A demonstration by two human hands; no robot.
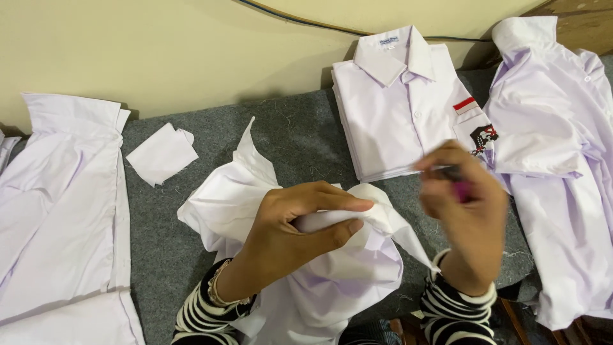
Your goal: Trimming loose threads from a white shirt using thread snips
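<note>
- Left hand (290,233): bare, with a black-and-white striped sleeve and a thin bracelet (216,287) at the wrist.
- Right hand (463,211): bare, with a matching striped cuff.

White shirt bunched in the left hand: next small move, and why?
Probably bring the right hand, blurred and holding a small pink-tipped tool, to the fold of the white shirt that the left hand pinches. The fold is raised and the tool sits apart from it.

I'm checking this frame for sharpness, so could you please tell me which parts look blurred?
Head view: the right hand is motion-blurred, as is the small pink object it holds; the left hand, gripping the crumpled white shirt, is sharp, as is the folded shirt. Lighting is soft, without glare.
</note>
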